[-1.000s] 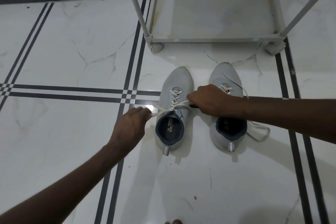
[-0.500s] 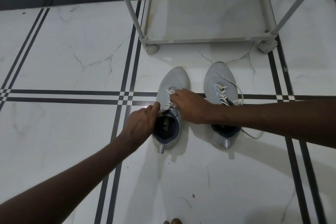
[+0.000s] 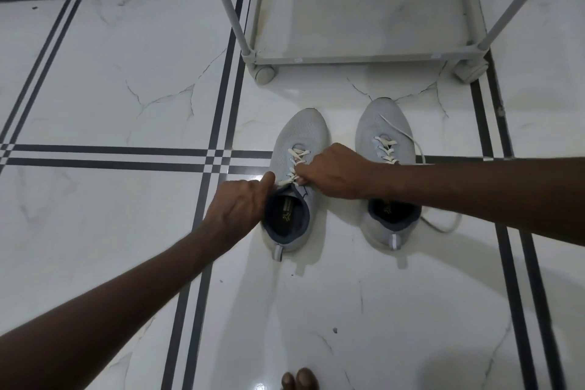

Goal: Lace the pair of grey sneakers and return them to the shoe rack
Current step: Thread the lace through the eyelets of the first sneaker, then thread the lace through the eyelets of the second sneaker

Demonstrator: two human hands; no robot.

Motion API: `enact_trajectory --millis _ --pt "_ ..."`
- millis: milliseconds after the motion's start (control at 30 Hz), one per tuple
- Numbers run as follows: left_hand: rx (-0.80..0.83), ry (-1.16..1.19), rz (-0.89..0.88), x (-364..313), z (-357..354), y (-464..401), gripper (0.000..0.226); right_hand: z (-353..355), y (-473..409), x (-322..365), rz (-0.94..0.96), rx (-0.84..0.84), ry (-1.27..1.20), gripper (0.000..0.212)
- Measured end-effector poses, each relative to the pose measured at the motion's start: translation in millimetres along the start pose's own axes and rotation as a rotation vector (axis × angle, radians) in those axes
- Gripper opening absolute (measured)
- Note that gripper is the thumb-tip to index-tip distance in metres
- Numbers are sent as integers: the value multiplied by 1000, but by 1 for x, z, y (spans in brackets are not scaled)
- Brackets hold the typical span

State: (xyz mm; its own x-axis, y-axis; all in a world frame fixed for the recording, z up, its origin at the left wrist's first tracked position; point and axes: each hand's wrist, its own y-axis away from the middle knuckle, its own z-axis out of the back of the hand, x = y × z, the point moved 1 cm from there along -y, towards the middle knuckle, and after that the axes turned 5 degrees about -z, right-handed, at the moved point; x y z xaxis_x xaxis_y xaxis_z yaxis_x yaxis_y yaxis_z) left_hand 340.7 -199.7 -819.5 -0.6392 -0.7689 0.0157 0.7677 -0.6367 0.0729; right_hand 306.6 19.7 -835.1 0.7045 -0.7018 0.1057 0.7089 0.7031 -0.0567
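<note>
Two grey sneakers stand side by side on the white floor, toes pointing away from me. On the left sneaker a white lace crosses the eyelets. My right hand pinches that lace near the tongue. My left hand rests on the left edge of this sneaker's collar, its thumb pressed by the top eyelets; whether it holds a lace end is hidden. The right sneaker is laced partway, and its loose lace trails over the toe and out past the heel.
A white shoe rack on wheels stands just beyond the sneakers, its lowest shelf bare. Its slanted posts rise at left and right. Dark stripes cross the tiled floor. Toes show at the bottom edge.
A second ago both hands pulled the left sneaker's lace ends wide apart. They have since come together at the top eyelets, the right hand leaving the right sneaker's side.
</note>
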Motion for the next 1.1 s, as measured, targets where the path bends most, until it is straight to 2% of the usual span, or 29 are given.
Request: enact_trajectory --millis 100,167,233,300,367,400,533,667,833,967,1033,1100 --pt "1 -6 -21 11 -3 0 30 3 -5 -5 58 -24 22 26" --pt "4 -18 -18 17 -5 2 22 2 -7 -7 67 -17 48 25" --pt "11 -12 -21 18 -6 1 16 -3 -7 -7 52 -25 53 32" --pt "7 9 -11 18 -8 3 23 -5 -7 -7 42 3 1 34" --pt "-16 37 13 19 -8 3 34 -2 -6 -6 25 33 -52 22" --pt "-8 65 26 18 -9 3 37 1 -5 -6 11 47 -64 20" --pt "50 125 51 18 -6 0 54 6 -2 -3 -71 127 -65 40" --pt "11 236 146 28 7 -13 51 35 7 -30 -210 131 -71 37" --pt "-81 225 42 -10 28 -72 38 71 61 -81 -463 63 -201 25" --pt "-86 277 -237 -55 37 -114 23 63 116 -84 -651 97 -315 19" --pt "-13 357 -330 -77 37 -127 39 49 141 -77 -745 117 -434 11" --pt "169 462 -331 -98 31 -135 59 36 159 -69 -757 156 -551 30"
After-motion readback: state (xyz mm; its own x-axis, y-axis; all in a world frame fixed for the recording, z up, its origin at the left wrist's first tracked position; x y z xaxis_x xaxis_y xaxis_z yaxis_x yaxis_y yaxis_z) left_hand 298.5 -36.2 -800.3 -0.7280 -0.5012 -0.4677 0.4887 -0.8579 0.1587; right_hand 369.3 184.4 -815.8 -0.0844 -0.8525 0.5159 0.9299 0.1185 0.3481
